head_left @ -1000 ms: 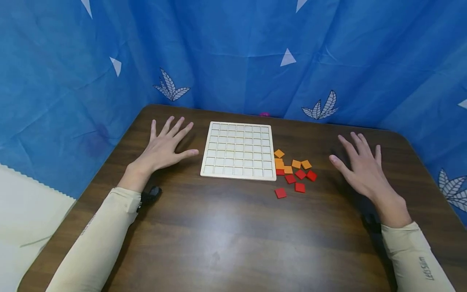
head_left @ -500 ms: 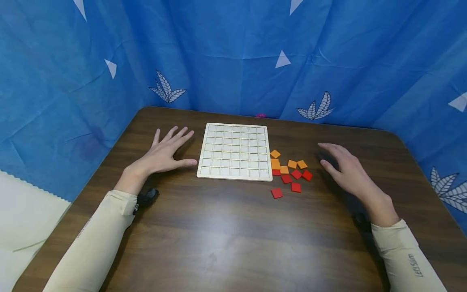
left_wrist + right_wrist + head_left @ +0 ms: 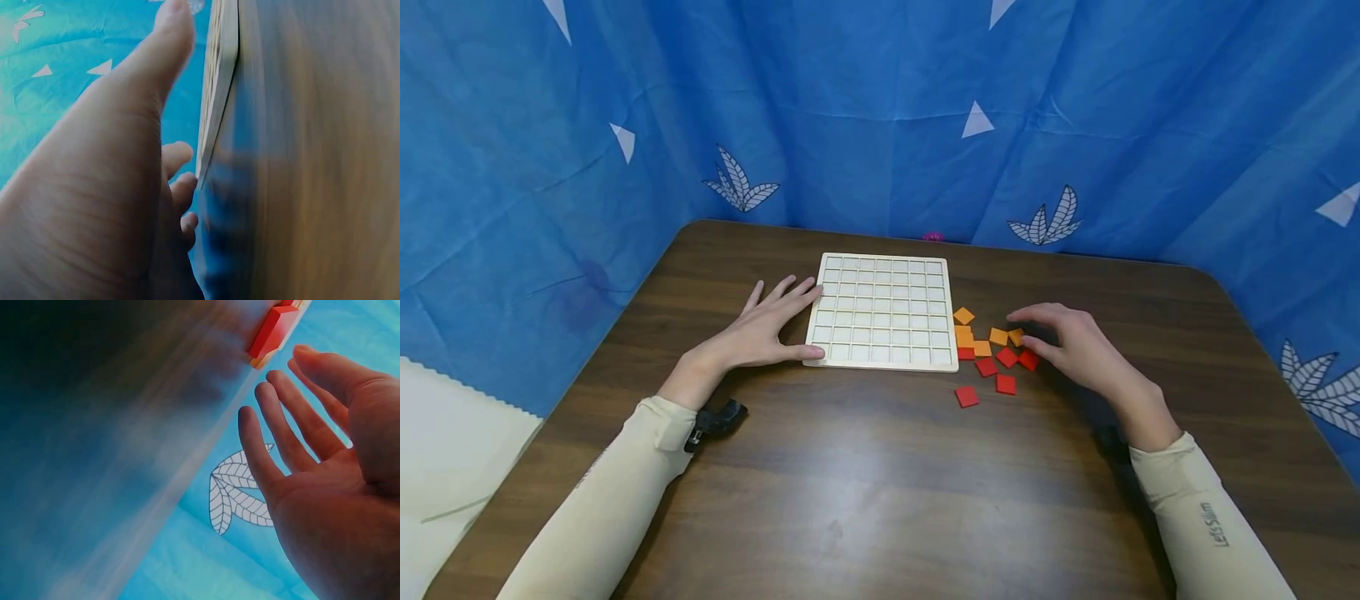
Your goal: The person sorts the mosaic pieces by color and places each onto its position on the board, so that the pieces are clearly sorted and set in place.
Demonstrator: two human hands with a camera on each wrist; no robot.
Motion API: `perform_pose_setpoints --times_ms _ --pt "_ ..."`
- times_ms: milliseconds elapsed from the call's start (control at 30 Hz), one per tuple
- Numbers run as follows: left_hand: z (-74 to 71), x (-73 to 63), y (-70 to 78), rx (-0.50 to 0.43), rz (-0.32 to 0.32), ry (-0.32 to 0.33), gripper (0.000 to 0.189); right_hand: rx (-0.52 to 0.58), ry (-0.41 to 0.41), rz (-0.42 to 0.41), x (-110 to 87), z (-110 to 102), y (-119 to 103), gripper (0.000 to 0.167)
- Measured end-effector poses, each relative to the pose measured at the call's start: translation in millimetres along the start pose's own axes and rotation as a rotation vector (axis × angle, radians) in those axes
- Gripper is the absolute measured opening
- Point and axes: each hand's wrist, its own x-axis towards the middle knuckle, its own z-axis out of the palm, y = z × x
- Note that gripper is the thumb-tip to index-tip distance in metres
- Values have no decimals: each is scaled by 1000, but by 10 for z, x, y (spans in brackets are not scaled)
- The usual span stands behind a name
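Note:
A pale wooden grid board (image 3: 886, 312) lies flat on the dark table, its square cells bare. At its left edge is my left hand (image 3: 752, 333), fingers spread and thumb out, the tips at or just over the rim; the left wrist view shows the board's edge (image 3: 224, 81) beside the fingers. To the board's right lie several loose orange tiles (image 3: 982, 348) and red tiles (image 3: 986, 367). Over the rightmost of them hovers my right hand (image 3: 1078, 346), thumb and forefinger apart. In the right wrist view a red tile (image 3: 273, 330) is beyond its fingertips.
The wooden table (image 3: 850, 483) has rounded back corners. A blue curtain (image 3: 850, 117) printed with white leaves and triangles hangs behind it and at both sides. White cloth (image 3: 460, 442) shows at the lower left.
My left hand has moved right to the board's edge. My right hand has come left to the tiles, its spread fingers drawing closer together. The board and tiles appear unmoved on the table.

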Motion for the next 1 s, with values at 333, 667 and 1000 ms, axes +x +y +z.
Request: perform_pose_setpoints --times_ms 333,667,1000 --pt "60 23 20 15 23 -11 114 13 -87 39 30 2 -14 39" --pt "84 43 38 26 33 -21 118 -99 -69 6 83 36 -35 30" --pt "11 66 48 27 23 -42 118 -107 31 -15 157 16 -137 30"
